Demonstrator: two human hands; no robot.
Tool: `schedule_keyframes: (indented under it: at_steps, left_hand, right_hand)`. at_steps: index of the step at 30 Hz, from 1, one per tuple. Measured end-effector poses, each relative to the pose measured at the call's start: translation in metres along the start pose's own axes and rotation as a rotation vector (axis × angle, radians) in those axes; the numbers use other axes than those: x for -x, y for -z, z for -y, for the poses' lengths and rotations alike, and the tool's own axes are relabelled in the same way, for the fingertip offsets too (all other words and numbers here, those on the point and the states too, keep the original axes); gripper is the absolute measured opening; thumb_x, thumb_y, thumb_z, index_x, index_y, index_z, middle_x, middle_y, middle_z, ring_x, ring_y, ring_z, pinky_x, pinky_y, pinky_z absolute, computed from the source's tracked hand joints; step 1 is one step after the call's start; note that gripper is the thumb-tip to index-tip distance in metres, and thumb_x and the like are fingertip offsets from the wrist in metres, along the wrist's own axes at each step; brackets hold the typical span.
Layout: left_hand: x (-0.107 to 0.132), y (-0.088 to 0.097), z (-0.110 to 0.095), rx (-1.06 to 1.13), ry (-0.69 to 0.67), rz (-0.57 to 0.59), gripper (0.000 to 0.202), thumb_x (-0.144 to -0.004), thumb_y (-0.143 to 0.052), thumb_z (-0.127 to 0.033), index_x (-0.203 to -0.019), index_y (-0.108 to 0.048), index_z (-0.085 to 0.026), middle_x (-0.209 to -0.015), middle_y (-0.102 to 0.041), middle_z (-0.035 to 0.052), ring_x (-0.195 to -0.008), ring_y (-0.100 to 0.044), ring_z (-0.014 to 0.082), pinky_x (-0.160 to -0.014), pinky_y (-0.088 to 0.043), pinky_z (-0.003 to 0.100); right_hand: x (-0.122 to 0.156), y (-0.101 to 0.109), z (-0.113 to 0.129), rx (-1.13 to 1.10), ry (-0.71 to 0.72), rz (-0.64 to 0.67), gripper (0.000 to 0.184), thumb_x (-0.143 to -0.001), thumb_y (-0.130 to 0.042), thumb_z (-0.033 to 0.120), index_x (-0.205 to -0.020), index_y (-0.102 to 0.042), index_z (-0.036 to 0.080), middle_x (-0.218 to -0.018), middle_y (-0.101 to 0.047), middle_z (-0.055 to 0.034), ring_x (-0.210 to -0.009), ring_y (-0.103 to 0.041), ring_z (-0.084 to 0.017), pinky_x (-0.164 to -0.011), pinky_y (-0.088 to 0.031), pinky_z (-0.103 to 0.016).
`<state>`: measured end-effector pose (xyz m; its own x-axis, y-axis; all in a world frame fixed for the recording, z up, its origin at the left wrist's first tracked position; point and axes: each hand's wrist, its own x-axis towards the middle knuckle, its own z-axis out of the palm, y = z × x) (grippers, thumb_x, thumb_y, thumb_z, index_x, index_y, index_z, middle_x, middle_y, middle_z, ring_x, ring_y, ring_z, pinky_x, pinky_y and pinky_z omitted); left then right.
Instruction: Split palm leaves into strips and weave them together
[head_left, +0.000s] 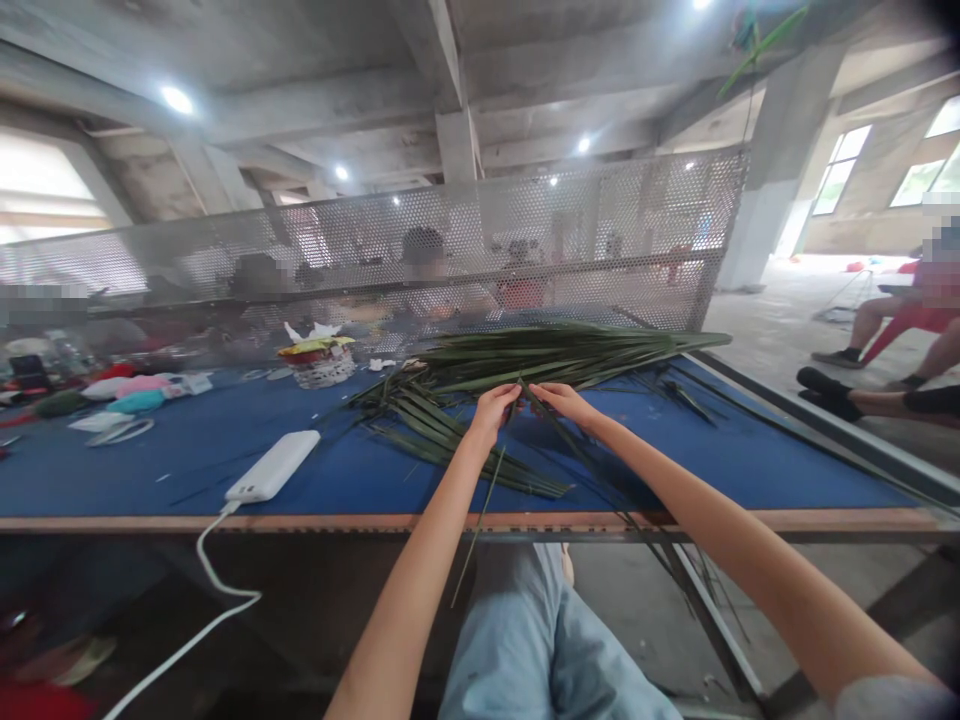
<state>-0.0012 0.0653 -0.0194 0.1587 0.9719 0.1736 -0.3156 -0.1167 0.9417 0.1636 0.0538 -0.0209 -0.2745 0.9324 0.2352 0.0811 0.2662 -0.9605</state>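
Both my arms reach out over a blue table [150,470]. My left hand [493,408] and my right hand [564,400] meet at one long green palm leaf strip [550,432], each with fingers pinched shut on it. The strip runs from my hands down past the table's front edge toward my lap. A pile of long green palm leaves [555,355] lies just beyond my hands, and more leaves [427,425] fan out flat to the left of my left hand.
A white power bank [274,466] with a white cable [217,590] lies at the front left. A small woven basket [322,362] and coloured items [139,395] sit further left. A perforated metal screen [450,250] backs the table, with people behind it. Seated people's legs [885,385] are at right.
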Motion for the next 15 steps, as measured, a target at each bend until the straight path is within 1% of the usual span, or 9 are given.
schedule_keyframes:
  at_steps: [2,5,8,11,13,15]
  left_hand:
    - [-0.0014,0.0006,-0.0008,-0.01,-0.004,-0.02,0.03,-0.052,-0.083,-0.033,-0.069,-0.069,-0.014,-0.064,-0.065,0.0018,-0.055,-0.054,0.0108,-0.058,-0.041,0.024]
    - [-0.0016,0.0007,-0.0009,-0.045,-0.006,-0.022,0.03,-0.053,-0.082,-0.034,-0.066,-0.064,-0.014,-0.059,-0.06,-0.0001,-0.052,-0.051,0.0092,-0.054,-0.04,0.023]
    - [0.0005,0.0008,-0.0008,-0.088,-0.005,0.021,0.03,-0.057,-0.079,-0.035,-0.069,-0.061,-0.014,-0.059,-0.056,-0.0015,-0.05,-0.05,0.008,-0.049,-0.037,0.021]
    - [0.0037,0.0008,-0.0017,-0.12,0.026,0.051,0.03,-0.059,-0.078,-0.035,-0.07,-0.059,-0.014,-0.058,-0.052,-0.0023,-0.046,-0.044,0.0056,-0.042,-0.027,0.018]
    - [0.0055,0.0004,-0.0028,-0.146,0.056,0.042,0.032,-0.06,-0.077,-0.038,-0.065,-0.057,-0.014,-0.058,-0.05,-0.0022,-0.045,-0.041,0.0045,-0.04,-0.023,0.018]
    - [0.0066,-0.0004,-0.0039,-0.183,0.051,0.016,0.034,-0.06,-0.077,-0.042,-0.063,-0.058,-0.014,-0.057,-0.05,-0.0018,-0.045,-0.04,0.0044,-0.04,-0.023,0.018]
  right_hand:
    - [0.0006,-0.001,0.0006,0.001,-0.011,0.065,0.053,-0.071,-0.061,0.068,-0.081,-0.067,0.015,-0.068,-0.065,-0.0029,-0.061,-0.057,-0.013,-0.058,-0.043,-0.024]
    - [-0.0003,-0.0006,0.0,-0.001,0.028,0.109,0.051,-0.071,-0.062,0.066,-0.074,-0.066,0.015,-0.066,-0.065,-0.0026,-0.06,-0.057,-0.013,-0.059,-0.043,-0.024]
    - [-0.0026,0.0004,-0.0017,0.056,0.079,0.11,0.049,-0.069,-0.063,0.065,-0.065,-0.064,0.016,-0.06,-0.062,-0.0014,-0.056,-0.053,-0.012,-0.056,-0.039,-0.025]
    - [-0.0037,0.0006,-0.0025,0.102,0.107,0.099,0.05,-0.066,-0.063,0.065,-0.063,-0.064,0.015,-0.059,-0.062,-0.0015,-0.055,-0.051,-0.012,-0.057,-0.038,-0.025]
    - [-0.0032,0.0005,-0.002,0.107,0.104,0.085,0.051,-0.063,-0.065,0.066,-0.064,-0.065,0.015,-0.06,-0.062,-0.0014,-0.056,-0.051,-0.012,-0.058,-0.038,-0.025]
    - [-0.0021,0.0004,-0.001,0.128,0.102,0.057,0.051,-0.06,-0.066,0.066,-0.063,-0.064,0.015,-0.056,-0.058,0.0004,-0.054,-0.047,-0.011,-0.056,-0.035,-0.025]
